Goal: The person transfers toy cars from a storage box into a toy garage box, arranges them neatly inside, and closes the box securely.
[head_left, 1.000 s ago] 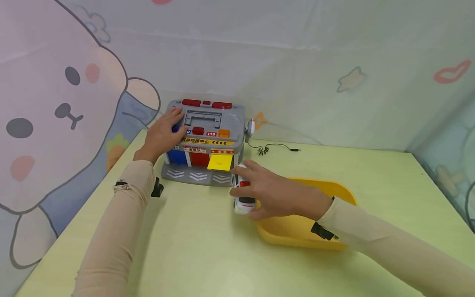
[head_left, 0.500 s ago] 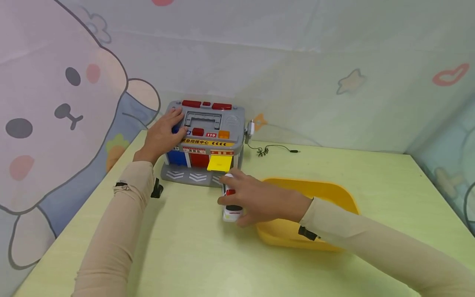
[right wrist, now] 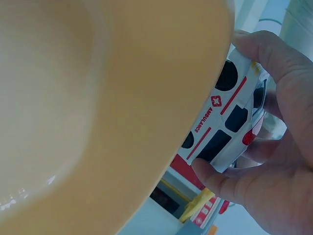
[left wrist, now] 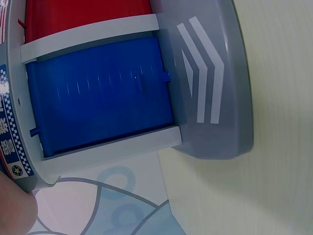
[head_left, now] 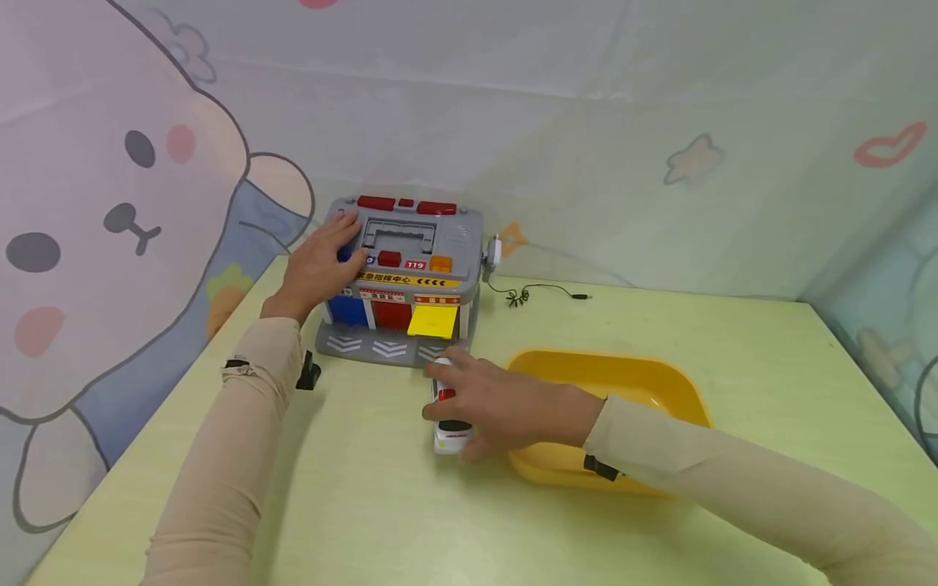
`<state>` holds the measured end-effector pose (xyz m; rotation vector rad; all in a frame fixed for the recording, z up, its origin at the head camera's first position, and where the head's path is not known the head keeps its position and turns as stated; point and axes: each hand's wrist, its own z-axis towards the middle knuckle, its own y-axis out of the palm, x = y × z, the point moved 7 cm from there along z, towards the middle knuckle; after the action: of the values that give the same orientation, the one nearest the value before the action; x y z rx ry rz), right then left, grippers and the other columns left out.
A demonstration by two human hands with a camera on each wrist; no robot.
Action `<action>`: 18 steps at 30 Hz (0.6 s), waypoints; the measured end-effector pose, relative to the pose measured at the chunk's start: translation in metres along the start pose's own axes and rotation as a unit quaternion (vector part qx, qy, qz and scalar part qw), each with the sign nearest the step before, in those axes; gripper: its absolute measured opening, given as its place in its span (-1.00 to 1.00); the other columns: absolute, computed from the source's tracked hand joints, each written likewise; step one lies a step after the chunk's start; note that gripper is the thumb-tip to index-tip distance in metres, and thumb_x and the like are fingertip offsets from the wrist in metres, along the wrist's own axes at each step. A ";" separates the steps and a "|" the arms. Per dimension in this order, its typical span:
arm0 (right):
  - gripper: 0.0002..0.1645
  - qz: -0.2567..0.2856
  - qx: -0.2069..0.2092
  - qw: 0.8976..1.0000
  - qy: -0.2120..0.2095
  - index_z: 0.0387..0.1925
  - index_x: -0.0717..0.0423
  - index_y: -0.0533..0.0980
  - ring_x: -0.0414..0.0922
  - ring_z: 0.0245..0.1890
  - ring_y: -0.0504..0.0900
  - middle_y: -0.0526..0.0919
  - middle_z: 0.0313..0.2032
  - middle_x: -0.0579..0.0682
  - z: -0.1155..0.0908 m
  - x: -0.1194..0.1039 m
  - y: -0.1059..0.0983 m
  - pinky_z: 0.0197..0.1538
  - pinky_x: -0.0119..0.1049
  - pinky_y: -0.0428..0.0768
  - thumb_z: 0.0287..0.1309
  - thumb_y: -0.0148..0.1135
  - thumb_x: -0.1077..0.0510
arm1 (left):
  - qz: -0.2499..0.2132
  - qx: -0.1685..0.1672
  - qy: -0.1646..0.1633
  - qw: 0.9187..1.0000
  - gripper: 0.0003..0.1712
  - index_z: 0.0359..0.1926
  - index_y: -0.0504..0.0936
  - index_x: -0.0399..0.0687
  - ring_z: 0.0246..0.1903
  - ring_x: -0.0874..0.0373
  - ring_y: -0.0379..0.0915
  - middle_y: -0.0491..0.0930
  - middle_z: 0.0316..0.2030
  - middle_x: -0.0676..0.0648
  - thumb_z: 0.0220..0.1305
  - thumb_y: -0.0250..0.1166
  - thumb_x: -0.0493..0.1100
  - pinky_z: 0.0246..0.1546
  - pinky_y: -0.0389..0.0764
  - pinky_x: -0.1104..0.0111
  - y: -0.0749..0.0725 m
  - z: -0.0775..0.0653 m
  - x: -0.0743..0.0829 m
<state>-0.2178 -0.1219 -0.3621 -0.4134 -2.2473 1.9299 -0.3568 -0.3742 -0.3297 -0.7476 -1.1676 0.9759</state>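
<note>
My right hand [head_left: 506,407] grips a white toy ambulance [right wrist: 227,112] by its sides, close over the table left of the yellow basin. Its red roof light and dark windscreen show in the head view. My left hand [head_left: 318,264] rests on the left end of the grey toy rescue station [head_left: 458,236], fingers spread over its top. A raised yellow door [head_left: 432,321] opens the station's right bay, while the blue door [left wrist: 102,93] and red door [left wrist: 88,17] are down. The ambulance is just in front of the station's grey ramp.
The yellow basin [head_left: 608,358] stands under and beside my right forearm. A thin black cable [head_left: 538,286] with a plug lies right of the station. Behind the table [head_left: 352,488] hangs a printed cloth backdrop [head_left: 557,122].
My right hand has carried the ambulance left and toward me, away from the basin's edge to before the station's right bay. My left hand has stayed on the station.
</note>
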 end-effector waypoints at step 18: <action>-0.36 -0.036 -0.026 0.999 0.000 0.25 -0.21 0.53 0.15 0.42 0.22 0.32 0.43 0.09 0.040 0.008 0.014 0.41 0.02 0.41 0.12 0.42 -0.12 | 0.006 0.007 0.003 1.000 -0.26 0.54 0.15 -0.08 0.59 -0.04 -0.16 0.06 0.57 -0.09 0.45 0.03 0.08 0.53 0.00 -0.08 0.000 0.000 -0.003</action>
<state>-0.2356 -0.1549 -0.3829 -0.3353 -2.2827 1.8412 -0.3574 -0.3766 -0.3303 -0.7463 -1.1507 0.9900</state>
